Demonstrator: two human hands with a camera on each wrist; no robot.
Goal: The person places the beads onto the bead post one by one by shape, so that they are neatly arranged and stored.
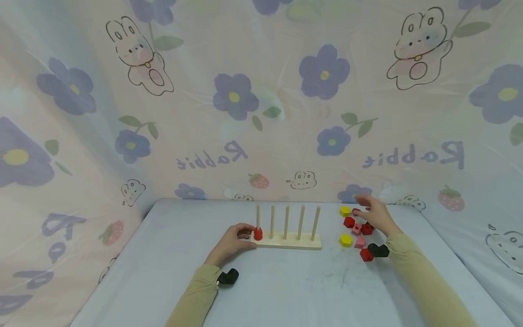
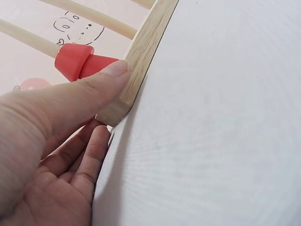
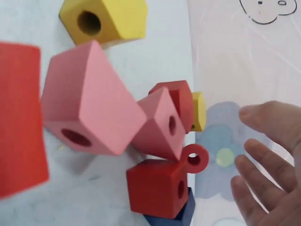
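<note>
- Beige fabric sleeve [image 1: 194, 293] at left; the person's left hand [image 1: 230, 243] beyond it, with a wide margin of white tabletop [image 1: 282, 290] between the arm and the left table edge.
- Left hand: part-closed, gripping the left end of the pale wooden rack with five upright round pegs [image 1: 286, 241]. Thumb along the front edge of the base, fingers around the end.
- Two red stacked pieces [image 1: 258, 234], the upper one tapered, sit on the leftmost peg, near the thumb; the other four pegs carry nothing. Rack flat on the tabletop, short of the back edge, with ample room in front.
- Right of the rack: a strip of tabletop, then loose blocks with holes.
- Two yellow hexagonal blocks [image 1: 345, 240], one near the back edge, one nearer the front, well apart.
- Between and beside them, red faceted blocks [image 1: 367, 255] and two pink angular blocks [image 1: 359, 243], bunched closely; a dark blue block [image 3: 186, 212] lies partly hidden behind a red one.
- Small red ring [image 3: 203, 159] at the far side of the cluster, by the back edge.
- Right hand [image 1: 376, 215]: open, thumb and fingers spread and slightly bent, holding nothing; close to the ring, a gap showing in the right wrist view. Tabletop continues beyond the right sleeve [image 1: 425, 279].
</note>
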